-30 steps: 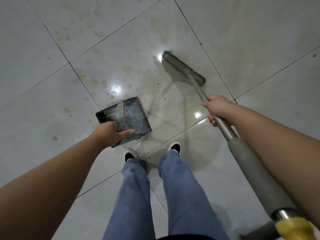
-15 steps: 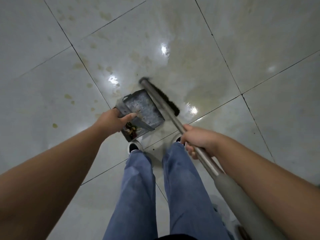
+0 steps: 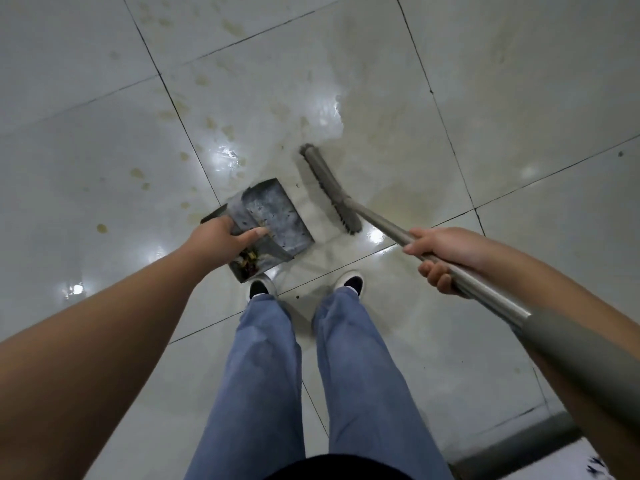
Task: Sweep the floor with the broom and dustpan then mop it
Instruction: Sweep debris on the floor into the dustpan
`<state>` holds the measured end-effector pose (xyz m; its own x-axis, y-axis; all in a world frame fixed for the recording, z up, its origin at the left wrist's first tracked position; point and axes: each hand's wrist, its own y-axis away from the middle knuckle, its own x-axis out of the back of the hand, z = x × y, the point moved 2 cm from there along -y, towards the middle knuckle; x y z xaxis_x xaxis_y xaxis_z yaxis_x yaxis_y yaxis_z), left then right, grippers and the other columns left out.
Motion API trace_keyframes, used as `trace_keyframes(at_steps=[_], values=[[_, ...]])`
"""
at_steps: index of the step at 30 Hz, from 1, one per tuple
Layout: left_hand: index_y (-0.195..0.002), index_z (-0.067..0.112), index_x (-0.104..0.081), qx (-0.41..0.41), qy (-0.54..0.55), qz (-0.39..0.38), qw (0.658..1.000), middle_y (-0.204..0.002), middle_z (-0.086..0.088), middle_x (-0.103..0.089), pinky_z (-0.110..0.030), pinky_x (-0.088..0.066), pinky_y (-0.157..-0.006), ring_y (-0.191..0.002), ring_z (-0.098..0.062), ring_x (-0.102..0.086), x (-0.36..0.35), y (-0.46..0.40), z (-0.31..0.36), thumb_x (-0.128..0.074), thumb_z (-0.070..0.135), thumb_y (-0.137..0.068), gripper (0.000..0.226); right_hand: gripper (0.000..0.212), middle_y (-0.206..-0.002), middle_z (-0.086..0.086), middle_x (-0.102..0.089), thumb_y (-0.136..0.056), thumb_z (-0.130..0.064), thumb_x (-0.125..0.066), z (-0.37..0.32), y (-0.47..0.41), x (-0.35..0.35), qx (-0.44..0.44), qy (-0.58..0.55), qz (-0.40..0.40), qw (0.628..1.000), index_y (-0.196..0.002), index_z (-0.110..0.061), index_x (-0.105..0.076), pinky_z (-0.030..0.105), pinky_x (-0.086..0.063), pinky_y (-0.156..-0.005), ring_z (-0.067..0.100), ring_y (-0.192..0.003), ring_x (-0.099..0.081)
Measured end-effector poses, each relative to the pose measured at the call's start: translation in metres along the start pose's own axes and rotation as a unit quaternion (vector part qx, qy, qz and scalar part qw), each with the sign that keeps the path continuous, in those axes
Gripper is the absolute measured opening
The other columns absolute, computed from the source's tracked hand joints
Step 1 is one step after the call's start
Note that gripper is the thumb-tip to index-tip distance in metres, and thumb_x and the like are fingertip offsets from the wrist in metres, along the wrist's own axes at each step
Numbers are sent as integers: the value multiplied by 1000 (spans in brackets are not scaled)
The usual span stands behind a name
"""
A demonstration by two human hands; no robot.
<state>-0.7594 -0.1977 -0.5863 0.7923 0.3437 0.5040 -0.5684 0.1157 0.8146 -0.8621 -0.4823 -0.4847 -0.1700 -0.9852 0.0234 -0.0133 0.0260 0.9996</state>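
A grey metal dustpan [image 3: 277,216] lies on the pale tiled floor [image 3: 485,98] just ahead of my feet, with a small heap of brown and red debris [image 3: 247,263] at its near end. My left hand [image 3: 221,239] grips the dustpan's handle strap. The broom's long grey head [image 3: 330,188] stands on the floor a short way to the right of the pan's open mouth. My right hand [image 3: 440,254] is wrapped round the broom's metal shaft [image 3: 491,292], which runs down to the lower right.
Brownish stains [image 3: 138,174] and wet glare spots dot the tiles left of and beyond the pan. My two legs in blue trousers and dark shoes [image 3: 259,289] stand just behind the pan. A grey bar [image 3: 512,445] crosses the floor at the bottom right corner.
The broom head has swung from over the pan's right edge out to the right, and now stands apart from it. My right hand moved right. The dustpan stayed by my feet.
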Motion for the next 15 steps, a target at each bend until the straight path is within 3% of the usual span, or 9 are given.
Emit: trace_keyframes(at_steps=[3, 6, 8, 12, 14, 15], values=[[-65, 17, -53, 23, 38, 4, 999, -57, 4, -54, -13, -33, -30, -36, -4, -52, 1, 5, 0, -61, 53, -80, 39, 37, -29, -1, -34, -97, -8, -40, -16, -16, -3, 28, 38, 18, 999, -132, -17, -39, 5, -29, -30, 4, -19, -29], [-64, 18, -54, 36, 50, 4, 998, -57, 3, -54, -18, -35, -35, -48, -9, -50, 1, 6, -6, -60, 53, -81, 39, 8, -29, 0, -36, -95, -9, -39, -27, -36, -19, 31, 75, 10, 997, -94, -16, -42, 8, -32, -30, 6, -19, -32], [-67, 17, -55, 43, 53, 8, 998, -60, 1, -55, -23, -36, -43, -53, -12, -50, -1, 3, -10, -58, 55, -81, 40, 14, -29, 0, -37, -94, -9, -39, -28, -51, -30, 4, 98, -16, 995, -80, -11, -37, 9, -32, -30, 7, -19, -33], [-69, 22, -53, 44, 70, 35, 996, -71, 0, -57, -25, -39, -54, -63, -14, -52, 4, -7, -8, -56, 58, -81, 38, 10, -32, -1, -37, -92, -8, -38, -13, -56, -62, -39, 132, -104, 985, -84, -12, -39, 9, -31, -30, 6, -22, -33], [-75, 19, -56, 38, 73, 42, 996, -78, -4, -59, -30, -46, -65, -71, -20, -55, 8, -11, -9, -56, 58, -80, 40, 13, -33, -2, -36, -93, -8, -39, -1, -50, -67, -43, 116, -137, 983, -101, -16, -46, 8, -30, -29, 4, -23, -33], [-79, 17, -57, 35, 69, 40, 996, -82, -5, -60, -33, -48, -72, -77, -23, -57, 10, -13, -11, -56, 58, -80, 41, 27, -33, -3, -35, -93, -8, -39, 4, -48, -63, -39, 101, -135, 985, -117, -19, -47, 7, -29, -29, 3, -23, -32]])
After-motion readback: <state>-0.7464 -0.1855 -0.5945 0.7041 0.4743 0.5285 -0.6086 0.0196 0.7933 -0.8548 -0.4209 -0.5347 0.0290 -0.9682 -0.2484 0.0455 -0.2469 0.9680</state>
